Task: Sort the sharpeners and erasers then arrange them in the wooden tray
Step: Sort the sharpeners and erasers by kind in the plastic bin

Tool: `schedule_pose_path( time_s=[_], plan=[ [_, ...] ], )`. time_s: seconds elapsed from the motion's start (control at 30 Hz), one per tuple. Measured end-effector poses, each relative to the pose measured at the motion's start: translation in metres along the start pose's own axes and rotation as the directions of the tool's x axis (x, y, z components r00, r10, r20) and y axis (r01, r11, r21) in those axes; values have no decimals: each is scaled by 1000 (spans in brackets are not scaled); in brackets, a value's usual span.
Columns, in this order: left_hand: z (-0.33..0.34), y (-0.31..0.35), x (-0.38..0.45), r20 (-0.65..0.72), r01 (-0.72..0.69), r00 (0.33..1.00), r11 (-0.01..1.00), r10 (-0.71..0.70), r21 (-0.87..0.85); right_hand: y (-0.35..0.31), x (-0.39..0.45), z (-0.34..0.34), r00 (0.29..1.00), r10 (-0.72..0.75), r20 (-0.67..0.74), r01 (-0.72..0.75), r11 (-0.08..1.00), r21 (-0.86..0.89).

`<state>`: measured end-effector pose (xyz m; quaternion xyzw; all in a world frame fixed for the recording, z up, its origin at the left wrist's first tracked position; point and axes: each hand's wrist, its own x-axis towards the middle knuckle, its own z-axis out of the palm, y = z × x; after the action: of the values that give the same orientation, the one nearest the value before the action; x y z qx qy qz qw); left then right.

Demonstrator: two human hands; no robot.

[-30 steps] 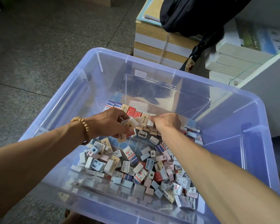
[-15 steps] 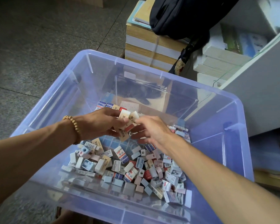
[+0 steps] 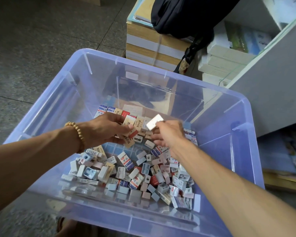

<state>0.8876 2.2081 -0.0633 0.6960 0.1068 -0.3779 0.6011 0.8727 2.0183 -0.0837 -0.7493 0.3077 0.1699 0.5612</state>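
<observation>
Hands [image 3: 108,129] [image 3: 169,134] mid-bin [image 3: 246,106], well inside its rim.

A dark bag [image 3: 186,16] rests on stacked books [image 3: 149,45], perhaps bundled, on grey floor [image 3: 32,48].

— What do I log for the bin?

— I list one clear plastic bin [image 3: 243,134], blue-tinted, on a grey tiled floor [image 3: 32,48]. Inside: a loose heap of erasers and sharpeners [image 3: 130,171] toward the near wall, a neat row of boxed erasers [image 3: 116,112] at the far side.

— And the hands?

— I record the left hand [image 3: 106,129], beaded bracelet [image 3: 76,134] at the wrist, gripping several tan boxed erasers [image 3: 129,134]. The right hand [image 3: 169,134] pinches a white eraser [image 3: 154,121], blurred. Behind the bin: stacked books [image 3: 152,47], a black bag [image 3: 186,14] on top.
</observation>
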Motion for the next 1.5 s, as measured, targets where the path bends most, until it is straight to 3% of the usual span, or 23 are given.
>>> schedule_pose_path(
  time_s=[0.17, 0.43, 0.63, 0.73, 0.8, 0.87, 0.93, 1.0, 1.13, 1.17, 1.23, 1.33, 1.5],
  plan=[
    [-2, 1, 3, -44, -30, 999, 999, 31, 24, 4, 28, -21, 988, 12, -156, -52, 965, -255],
    [-2, 1, 5, -46, -31, 998, 999, 32, 24, 4, 47, -2, 999, -48, -27, 32, 910, -412],
    [-3, 1, 6, 1, -44, 999, 998, 44, -34, 7, 52, 1, 994, -87, -69, 48, 896, -442],
    [-2, 2, 6, 34, -36, 999, 995, 39, -91, 6, 43, -4, 974, -184, -129, 92, 851, -517],
    [-1, 4, 4, 35, -33, 999, 992, 37, -120, 1, 29, -7, 974, -222, -55, 186, 908, -375],
    [1, 7, 3, 29, -36, 999, 989, 40, -143, -7, 7, -8, 965, -196, 173, 224, 960, -166],
    [3, 11, 1, 40, -33, 998, 987, 40, -156, -9, -7, -7, 923, -209, 323, 264, 955, -137],
    [6, 14, -2, 58, -23, 998, 989, 32, -143, -7, -11, -5, 920, -213, 329, 286, 939, -190],
    [12, 13, -4, 87, 3, 996, 992, 8, -126, -6, -11, -14, 894, -60, 444, 84, 996, -34],
    [13, 13, -3, 69, 2, 998, 994, 6, -106, -6, -10, -19, 904, -31, 427, 34, 999, 0],
    [11, 11, 0, 5, 1, 1000, 998, -1, -70, -1, 0, -29, 967, 35, 254, -42, 999, 22],
    [6, 10, 1, -43, 30, 999, 999, -31, -26, 9, 22, -35, 993, 100, -62, -108, 983, -147],
    [2, 9, 2, -15, 23, 1000, 999, -24, -29, 17, 49, -20, 985, 62, -159, -117, 923, -366]
  ],
)
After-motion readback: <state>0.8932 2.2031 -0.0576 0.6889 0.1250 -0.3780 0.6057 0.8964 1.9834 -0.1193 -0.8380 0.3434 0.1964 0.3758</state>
